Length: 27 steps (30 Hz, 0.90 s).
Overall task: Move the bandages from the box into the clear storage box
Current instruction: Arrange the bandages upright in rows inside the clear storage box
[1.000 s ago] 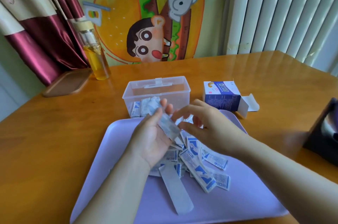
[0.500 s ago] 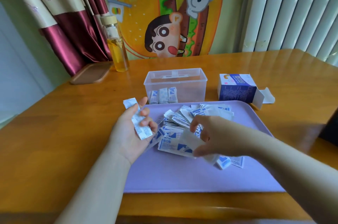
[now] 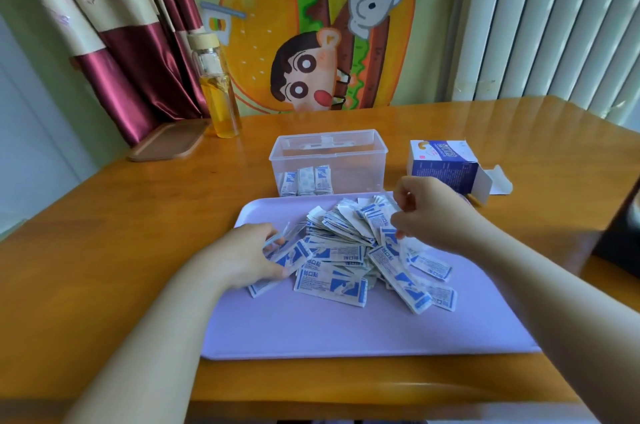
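A heap of wrapped white-and-blue bandages (image 3: 349, 243) lies on a lilac tray (image 3: 346, 330). Behind the tray stands the clear storage box (image 3: 329, 150), lid off, with three bandages (image 3: 306, 180) upright against its front wall. The blue-and-white bandage box (image 3: 446, 165) lies on its side to the right, flap open. My left hand (image 3: 254, 254) grips a few bandages at the heap's left edge. My right hand (image 3: 429, 212) pinches a bandage at the heap's right side, fingers curled.
A glass bottle of yellow liquid (image 3: 218, 91) and a brown wooden tray (image 3: 169, 143) stand at the table's far left. A dark object (image 3: 623, 240) sits at the right edge. A cartoon cushion (image 3: 318, 39) leans behind the wooden table (image 3: 104, 233).
My left hand came down from the air to the heap's left edge with its bandages. My right hand shifted up to the heap's right side. The camera moved nearer.
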Motion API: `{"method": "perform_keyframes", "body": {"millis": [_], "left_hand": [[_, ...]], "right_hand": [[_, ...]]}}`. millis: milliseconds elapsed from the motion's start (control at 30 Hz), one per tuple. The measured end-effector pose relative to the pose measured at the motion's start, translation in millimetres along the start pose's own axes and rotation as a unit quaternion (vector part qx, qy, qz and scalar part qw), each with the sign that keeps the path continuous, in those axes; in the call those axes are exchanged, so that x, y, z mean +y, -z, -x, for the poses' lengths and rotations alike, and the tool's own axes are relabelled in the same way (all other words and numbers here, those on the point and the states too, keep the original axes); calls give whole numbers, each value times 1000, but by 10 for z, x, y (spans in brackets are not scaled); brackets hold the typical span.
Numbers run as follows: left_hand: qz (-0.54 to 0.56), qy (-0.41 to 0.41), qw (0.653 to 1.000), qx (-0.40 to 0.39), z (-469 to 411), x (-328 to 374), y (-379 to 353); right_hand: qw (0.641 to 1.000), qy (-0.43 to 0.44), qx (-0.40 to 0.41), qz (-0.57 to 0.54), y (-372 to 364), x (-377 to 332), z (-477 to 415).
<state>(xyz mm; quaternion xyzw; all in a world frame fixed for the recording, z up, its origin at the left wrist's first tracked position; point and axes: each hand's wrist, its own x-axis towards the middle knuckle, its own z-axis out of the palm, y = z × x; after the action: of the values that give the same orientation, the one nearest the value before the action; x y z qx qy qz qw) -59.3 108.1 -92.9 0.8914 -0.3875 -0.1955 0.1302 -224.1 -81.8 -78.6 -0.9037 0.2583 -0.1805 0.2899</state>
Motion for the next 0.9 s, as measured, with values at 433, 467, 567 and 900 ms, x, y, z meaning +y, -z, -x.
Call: {"method": "perform_keyframes", "body": {"millis": [433, 467, 567, 900], "left_hand": [[70, -1, 996, 57, -67, -94, 36], [74, 2, 996, 49, -97, -83, 49], [46, 7, 999, -8, -184, -65, 34], [12, 23, 1000, -7, -233, -107, 37]], "right_hand": [[989, 57, -77, -110, -333, -424, 10], [990, 52, -75, -111, -346, -411, 6], [987, 28, -77, -136, -347, -372, -23], [961, 74, -214, 161, -458, -383, -15]]}}
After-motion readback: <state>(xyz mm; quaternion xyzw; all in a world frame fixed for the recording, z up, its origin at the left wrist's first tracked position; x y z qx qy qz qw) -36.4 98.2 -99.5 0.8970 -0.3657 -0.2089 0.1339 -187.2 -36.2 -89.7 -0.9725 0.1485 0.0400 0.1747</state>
